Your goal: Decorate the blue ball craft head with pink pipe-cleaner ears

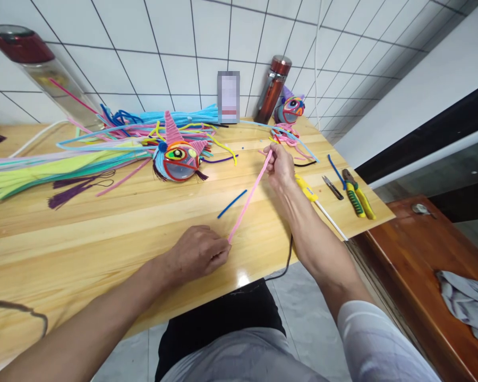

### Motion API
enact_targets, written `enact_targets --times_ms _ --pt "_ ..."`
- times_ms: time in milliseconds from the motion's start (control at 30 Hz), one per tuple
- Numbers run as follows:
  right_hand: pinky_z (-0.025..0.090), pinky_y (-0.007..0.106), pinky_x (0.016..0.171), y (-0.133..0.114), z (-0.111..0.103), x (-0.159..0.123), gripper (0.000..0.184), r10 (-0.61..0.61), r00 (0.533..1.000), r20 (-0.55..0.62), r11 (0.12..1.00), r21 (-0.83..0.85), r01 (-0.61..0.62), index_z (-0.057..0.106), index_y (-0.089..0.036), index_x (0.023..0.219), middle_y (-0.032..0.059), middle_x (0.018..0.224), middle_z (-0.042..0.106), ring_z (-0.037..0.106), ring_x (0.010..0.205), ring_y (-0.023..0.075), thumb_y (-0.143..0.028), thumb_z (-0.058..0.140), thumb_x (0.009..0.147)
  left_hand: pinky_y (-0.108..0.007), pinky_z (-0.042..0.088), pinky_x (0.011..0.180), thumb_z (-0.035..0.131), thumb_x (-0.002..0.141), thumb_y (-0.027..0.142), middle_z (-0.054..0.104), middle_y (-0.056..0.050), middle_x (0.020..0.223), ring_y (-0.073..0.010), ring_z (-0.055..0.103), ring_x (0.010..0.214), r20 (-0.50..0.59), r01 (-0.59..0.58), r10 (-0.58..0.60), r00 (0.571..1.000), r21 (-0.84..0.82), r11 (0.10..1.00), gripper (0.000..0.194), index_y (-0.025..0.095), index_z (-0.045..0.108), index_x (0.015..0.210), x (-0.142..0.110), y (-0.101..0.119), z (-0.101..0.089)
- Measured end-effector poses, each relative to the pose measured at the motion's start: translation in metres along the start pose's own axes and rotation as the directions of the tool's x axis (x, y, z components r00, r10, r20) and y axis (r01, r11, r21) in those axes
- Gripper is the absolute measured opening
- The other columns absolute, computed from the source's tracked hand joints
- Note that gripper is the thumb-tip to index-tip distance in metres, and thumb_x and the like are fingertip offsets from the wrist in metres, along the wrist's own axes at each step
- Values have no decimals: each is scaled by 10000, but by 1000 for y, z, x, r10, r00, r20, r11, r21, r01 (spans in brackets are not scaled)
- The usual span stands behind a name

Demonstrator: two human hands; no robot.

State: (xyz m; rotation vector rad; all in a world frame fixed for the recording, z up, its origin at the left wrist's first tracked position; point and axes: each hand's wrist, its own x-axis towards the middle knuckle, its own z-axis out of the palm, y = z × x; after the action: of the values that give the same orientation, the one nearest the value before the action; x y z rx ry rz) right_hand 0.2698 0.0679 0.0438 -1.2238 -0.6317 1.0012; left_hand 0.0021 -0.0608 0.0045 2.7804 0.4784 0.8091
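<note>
A pink pipe cleaner (250, 197) stretches straight between my two hands above the wooden table. My left hand (202, 251) pinches its lower end near the table's front edge. Its upper end is between the thumb and fingers of my right hand (280, 163), farther back. Beneath the pipe cleaner lies a short blue pipe cleaner piece (231, 204). Behind my hands sits a round clear ornament (179, 159) dressed with coloured pipe cleaners, with pink cones on top and one yellow-green eye. A similar ornament (290, 110) stands at the back right.
Bundles of coloured pipe cleaners (67, 167) cover the back left. A glass bottle (59, 85), a phone (228, 98) and a copper-coloured flask (271, 90) stand by the tiled wall. A yellow glue gun (306, 188), thread snips (333, 188) and pliers (357, 196) lie right.
</note>
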Motion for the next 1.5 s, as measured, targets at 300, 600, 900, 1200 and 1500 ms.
enact_targets --times_ms 300,600,900,1200,1500 --pt "250 156 376 -7 -3 2 367 111 987 114 988 98 -122 597 -203 743 -127 477 317 281 382 32 -390 771 1006 -295 369 592 539 1030 132 585 27 560 -99 505 492 16 49 -48 999 -24 999 382 190 542 653 -3 -8 -4" --pt "246 157 358 -15 -8 11 400 163 982 95 959 219 -181 519 -216 714 -135 455 249 224 358 42 -321 682 1065 -277 337 595 525 1075 183 539 25 549 -98 499 527 31 134 -133 991 -60 989 442 184 512 633 -4 -17 -7" --pt "202 169 335 -14 -10 14 448 172 984 43 953 247 -177 454 -232 676 -137 434 194 172 354 52 -322 628 1078 -275 349 602 526 1063 145 530 34 547 -96 456 508 5 73 -73 997 -54 996 432 190 478 636 1 -14 -8" --pt "224 154 345 -12 -13 20 445 156 988 1 966 211 -152 466 -222 678 -134 436 224 196 352 46 -310 606 1091 -269 386 626 528 1072 148 571 28 575 -106 495 529 -92 32 -29 995 33 999 419 193 505 656 6 -4 -16" --pt "379 143 424 -47 -42 21 321 -178 984 4 980 -92 177 613 -221 827 -77 670 586 492 490 47 -446 835 886 -309 359 651 547 1077 373 731 -49 694 -194 652 661 -24 634 -645 763 217 742 408 205 635 716 6 -24 -9"
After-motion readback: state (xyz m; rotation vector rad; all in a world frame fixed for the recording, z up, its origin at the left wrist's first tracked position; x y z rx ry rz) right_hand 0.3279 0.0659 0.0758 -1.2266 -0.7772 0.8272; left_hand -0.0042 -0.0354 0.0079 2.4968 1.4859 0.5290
